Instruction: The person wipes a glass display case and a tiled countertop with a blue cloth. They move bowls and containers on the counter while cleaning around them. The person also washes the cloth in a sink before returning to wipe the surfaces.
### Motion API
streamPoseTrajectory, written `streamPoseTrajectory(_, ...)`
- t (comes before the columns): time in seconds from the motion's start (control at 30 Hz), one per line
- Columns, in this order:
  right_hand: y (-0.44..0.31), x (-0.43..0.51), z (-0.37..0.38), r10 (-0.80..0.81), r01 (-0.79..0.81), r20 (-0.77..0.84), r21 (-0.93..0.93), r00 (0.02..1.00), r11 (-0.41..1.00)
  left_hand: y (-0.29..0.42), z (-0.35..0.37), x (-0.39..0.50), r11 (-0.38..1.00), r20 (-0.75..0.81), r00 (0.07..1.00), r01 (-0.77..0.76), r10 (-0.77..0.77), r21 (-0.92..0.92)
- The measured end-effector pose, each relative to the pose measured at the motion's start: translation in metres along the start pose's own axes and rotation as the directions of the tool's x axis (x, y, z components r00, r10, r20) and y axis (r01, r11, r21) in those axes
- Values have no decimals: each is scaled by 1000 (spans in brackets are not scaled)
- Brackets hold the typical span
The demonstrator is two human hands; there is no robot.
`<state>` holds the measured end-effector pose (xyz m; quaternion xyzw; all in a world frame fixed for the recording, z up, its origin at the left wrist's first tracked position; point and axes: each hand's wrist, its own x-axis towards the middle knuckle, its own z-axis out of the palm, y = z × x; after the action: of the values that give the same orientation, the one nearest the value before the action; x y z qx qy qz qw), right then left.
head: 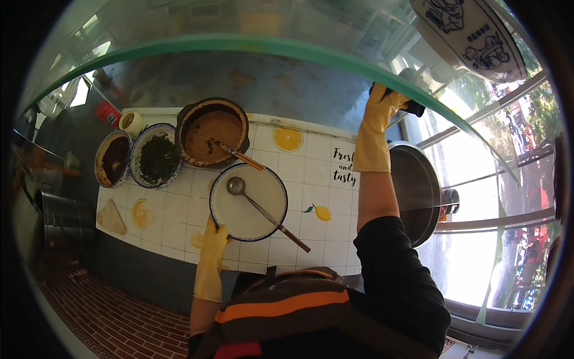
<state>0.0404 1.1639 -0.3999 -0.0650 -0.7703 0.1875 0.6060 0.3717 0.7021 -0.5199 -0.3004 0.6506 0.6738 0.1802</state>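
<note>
My left hand (214,240), in a yellow rubber glove, grips the near-left rim of a white enamel basin (251,220) with a blue edge. A metal ladle (258,206) lies across it, its wooden handle jutting over the near-right rim. Whether the pale inside is bare or holds a whitish liquid, I cannot tell. Far forward on the right, my gloved right hand (381,107) is closed around a black object (415,108) by the edge of the glass pane (278,43). Most of that object is hidden by the glove.
Behind the basin stands a dark pot (246,139) of brown sauce with a wooden-handled utensil. To its left are bowls of chopped greens (159,159) and dark red paste (116,157), plus a cream jar (130,122). A folded cloth (111,216) lies at left; a large metal pan (415,193) stands right.
</note>
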Motion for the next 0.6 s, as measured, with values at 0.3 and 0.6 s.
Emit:
streamPoseTrajectory(0.3,-202,-113,55,-339,314,576,147,744,938,-4,-23,-25,1000,3,1000,-14,14,-24)
streamPoseTrajectory(0.6,-76,-81,-1,-293,186,598,235,746,954,-61,-109,-17,915,-555,730,-283,399,286)
